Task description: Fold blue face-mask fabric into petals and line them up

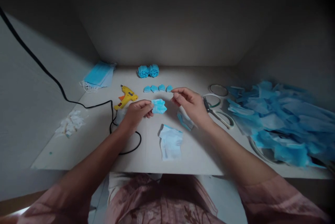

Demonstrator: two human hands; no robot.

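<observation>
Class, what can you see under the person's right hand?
Below the right hand, part of a blue-and-white piece of material shows on the tabletop. The hand covers the rest, so its full shape, and anything else directly underneath, cannot be seen.

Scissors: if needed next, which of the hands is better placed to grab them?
Probably the right hand: the scissors lie just beside it. The left hand is farther off and holds a blue piece. Whether the right one pinches anything is unclear.
</observation>
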